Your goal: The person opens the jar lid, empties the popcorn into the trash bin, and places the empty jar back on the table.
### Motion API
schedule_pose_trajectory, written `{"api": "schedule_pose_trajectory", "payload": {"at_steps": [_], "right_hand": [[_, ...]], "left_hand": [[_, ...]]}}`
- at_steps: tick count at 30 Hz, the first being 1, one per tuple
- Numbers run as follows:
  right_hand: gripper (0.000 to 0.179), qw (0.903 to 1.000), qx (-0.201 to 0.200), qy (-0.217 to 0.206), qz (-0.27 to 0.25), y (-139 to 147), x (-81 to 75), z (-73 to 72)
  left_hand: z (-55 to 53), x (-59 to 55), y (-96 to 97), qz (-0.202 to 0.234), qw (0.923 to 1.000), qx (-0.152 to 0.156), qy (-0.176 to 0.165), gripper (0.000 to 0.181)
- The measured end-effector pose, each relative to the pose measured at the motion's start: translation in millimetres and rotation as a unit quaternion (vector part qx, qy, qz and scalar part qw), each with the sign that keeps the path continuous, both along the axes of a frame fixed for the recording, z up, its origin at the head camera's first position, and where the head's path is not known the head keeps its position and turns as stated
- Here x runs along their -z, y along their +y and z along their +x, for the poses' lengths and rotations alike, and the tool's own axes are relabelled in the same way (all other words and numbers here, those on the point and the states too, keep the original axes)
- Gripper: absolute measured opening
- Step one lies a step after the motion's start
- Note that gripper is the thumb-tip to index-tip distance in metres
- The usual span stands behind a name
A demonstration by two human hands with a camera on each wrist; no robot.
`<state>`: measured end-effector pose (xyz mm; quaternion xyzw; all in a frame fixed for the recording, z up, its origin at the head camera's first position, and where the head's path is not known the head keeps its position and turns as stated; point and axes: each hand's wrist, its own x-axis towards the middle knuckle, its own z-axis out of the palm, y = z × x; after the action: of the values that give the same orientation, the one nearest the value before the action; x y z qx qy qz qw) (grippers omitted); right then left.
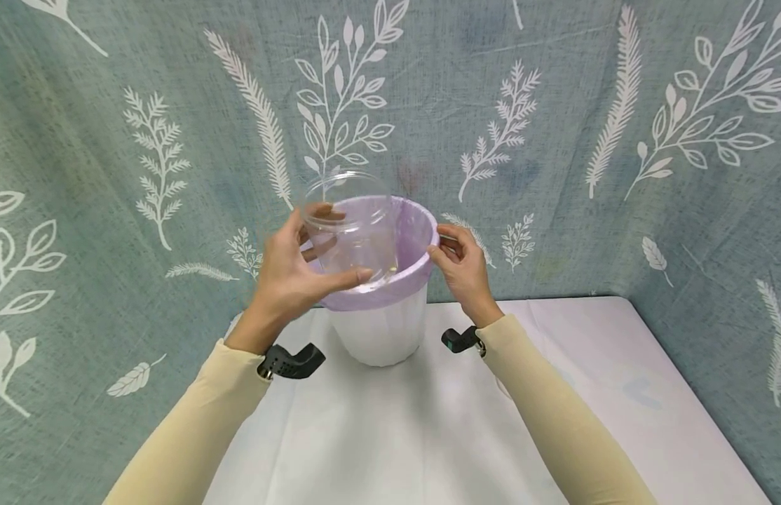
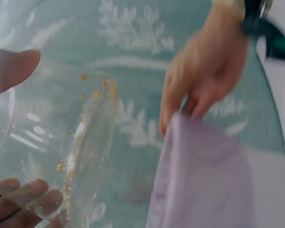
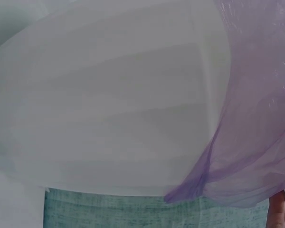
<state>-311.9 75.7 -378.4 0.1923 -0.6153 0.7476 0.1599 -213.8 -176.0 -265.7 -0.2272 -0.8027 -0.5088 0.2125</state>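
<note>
My left hand grips a clear plastic jar, thumb on the near side and fingers on the far side. The jar overlaps the opening of a white trash bin lined with a purple bag. In the left wrist view, yellowish crumbs cling along an edge of the jar. My right hand pinches the bag-covered rim at the bin's right side. In the right wrist view, the bag folds down over the bin's ribbed outer wall, with a fingertip at its edge.
The bin stands on a white-covered table near its back edge. A green-blue curtain with white leaf prints hangs behind and on both sides. Each wrist wears a black camera mount, such as the left mount.
</note>
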Motion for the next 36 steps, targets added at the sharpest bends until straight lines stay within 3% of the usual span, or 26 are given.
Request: {"api": "schedule_pose_trajectory", "payload": {"at_steps": [5, 10, 16, 22, 28, 36], "right_hand": [[0.042, 1.0000, 0.001, 0.002, 0.001, -0.3, 0.7, -1.4], [0.041, 1.0000, 0.005, 0.001, -0.002, 0.7, 2.2, -3.0], [0.041, 0.9999, 0.010, 0.002, 0.003, 2.5, 2.2, -2.1], [0.042, 0.9999, 0.003, -0.001, 0.014, -0.4, 1.7, -3.0], [0.043, 0.9997, -0.001, -0.005, 0.025, 4.2, 1.1, -3.8], [0.042, 0.9998, -0.008, -0.008, 0.018, 3.3, 1.3, -3.4]], "left_hand": [[33.9, 19.9, 9.5, -0.016, 0.9985, 0.053, -0.003, 0.091], [51.0, 54.8, 15.6, -0.012, 0.9947, 0.098, -0.026, 0.096], [63.0, 100.3, 24.6, -0.002, 0.9890, 0.144, -0.035, 0.101], [76.1, 151.3, 29.5, -0.030, 0.9889, 0.139, -0.042, 0.101], [82.2, 201.5, 38.9, -0.028, 0.9830, 0.161, -0.084, 0.100], [84.6, 249.8, 48.0, -0.025, 0.9749, 0.181, -0.127, 0.099]]}}
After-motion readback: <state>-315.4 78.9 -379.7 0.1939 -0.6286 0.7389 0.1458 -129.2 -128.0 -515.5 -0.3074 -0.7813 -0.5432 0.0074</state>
